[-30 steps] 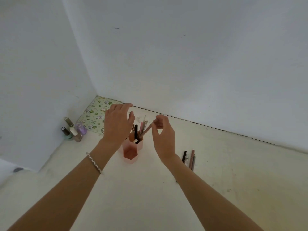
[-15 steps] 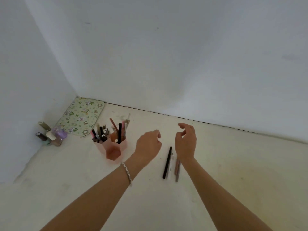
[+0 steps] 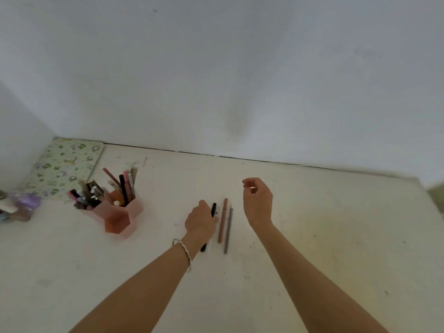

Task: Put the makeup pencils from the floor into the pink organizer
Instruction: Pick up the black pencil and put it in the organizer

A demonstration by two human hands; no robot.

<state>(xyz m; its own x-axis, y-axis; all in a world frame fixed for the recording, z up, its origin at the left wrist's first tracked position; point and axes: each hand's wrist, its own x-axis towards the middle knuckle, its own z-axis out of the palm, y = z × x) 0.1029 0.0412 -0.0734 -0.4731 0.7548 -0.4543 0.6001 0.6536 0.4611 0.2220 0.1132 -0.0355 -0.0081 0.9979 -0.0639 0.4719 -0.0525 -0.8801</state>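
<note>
The pink organizer [image 3: 117,219], a cluster of hexagonal cups holding several makeup pencils, stands on the floor at the left. To its right, pencils lie side by side on the floor: a black pencil [image 3: 213,208], a pink-brown pencil [image 3: 222,222] and a grey pencil [image 3: 228,233]. A pale one shows faintly beside the black. My left hand [image 3: 201,222] rests on the black pencil's middle, fingers closed around it; the pencil's ends stick out above and below the hand. My right hand [image 3: 258,203] hovers right of the pencils, fingers loosely curled, holding nothing.
A green patterned mat [image 3: 64,164] lies in the corner behind the organizer. Small bottles [image 3: 19,209] stand at the far left by the side wall. White walls bound the floor at the back and left.
Both hands left the organizer and moved right to the pencils on the floor. The right hand no longer holds a pencil. The left hand came down onto the black pencil.
</note>
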